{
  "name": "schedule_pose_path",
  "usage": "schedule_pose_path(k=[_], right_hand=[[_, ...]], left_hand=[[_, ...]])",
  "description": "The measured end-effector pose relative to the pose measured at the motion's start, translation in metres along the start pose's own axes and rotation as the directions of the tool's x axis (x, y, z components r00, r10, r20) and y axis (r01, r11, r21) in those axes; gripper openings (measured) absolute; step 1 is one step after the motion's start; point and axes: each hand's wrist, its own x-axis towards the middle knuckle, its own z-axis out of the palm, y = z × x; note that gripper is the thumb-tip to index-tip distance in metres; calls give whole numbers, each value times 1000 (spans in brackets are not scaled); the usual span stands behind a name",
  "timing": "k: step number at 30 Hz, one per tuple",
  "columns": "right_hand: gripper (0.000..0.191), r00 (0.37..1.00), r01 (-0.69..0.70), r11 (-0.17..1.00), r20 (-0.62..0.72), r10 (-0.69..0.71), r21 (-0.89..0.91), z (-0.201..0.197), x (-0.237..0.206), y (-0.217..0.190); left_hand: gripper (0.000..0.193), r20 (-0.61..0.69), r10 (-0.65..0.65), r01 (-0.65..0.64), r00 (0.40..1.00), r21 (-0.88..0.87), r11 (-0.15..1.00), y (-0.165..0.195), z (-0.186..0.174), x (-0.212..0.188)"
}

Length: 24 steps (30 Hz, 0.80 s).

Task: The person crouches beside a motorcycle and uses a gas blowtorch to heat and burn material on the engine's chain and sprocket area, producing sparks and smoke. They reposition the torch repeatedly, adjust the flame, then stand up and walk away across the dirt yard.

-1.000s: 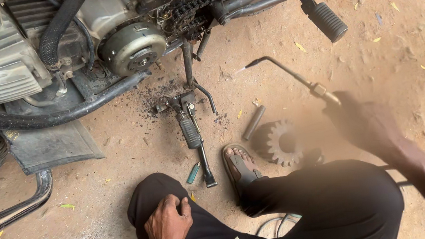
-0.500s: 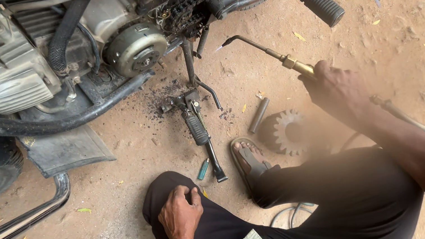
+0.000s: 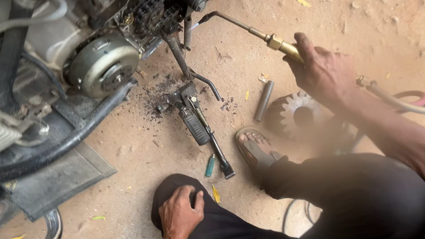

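The right hand (image 3: 324, 70) is wrapped around the brass handle of a gas torch (image 3: 255, 33), whose thin bent tube reaches up and left so that its tip sits just beside the motorcycle's drive chain (image 3: 160, 5). The left hand (image 3: 180, 212) rests palm down on the near knee, fingers loosely curled on dark trousers, holding nothing. On the dirt floor (image 3: 407, 20) between them lie a toothed sprocket (image 3: 299, 111), a short metal tube (image 3: 265, 101), a detached footpeg bracket (image 3: 195, 119) and a small green lighter (image 3: 209, 165).

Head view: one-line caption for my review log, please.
Right hand aims a brass-necked torch at a motorcycle's chain; left hand rests on knee.
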Motion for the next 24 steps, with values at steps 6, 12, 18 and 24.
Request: schedule_pose_path(k=[6,12,18,24], right_hand=[[57,947,-302,895,215,240,329,44,-25,-5],[54,917,-311,711,395,51,631,99,-63,14],[52,976,18,622,120,-180,783,131,-92,22],[76,566,-649,377,751,-341,661,140,-85,48]], left_hand=[[20,-19,9,-7,1000,79,997,-3,16,11],[36,306,-167,280,937,-377,883,81,33,67],[48,181,20,109,983,-673,732,172,48,158],[35,259,172,20,950,-603,797,172,45,165]])
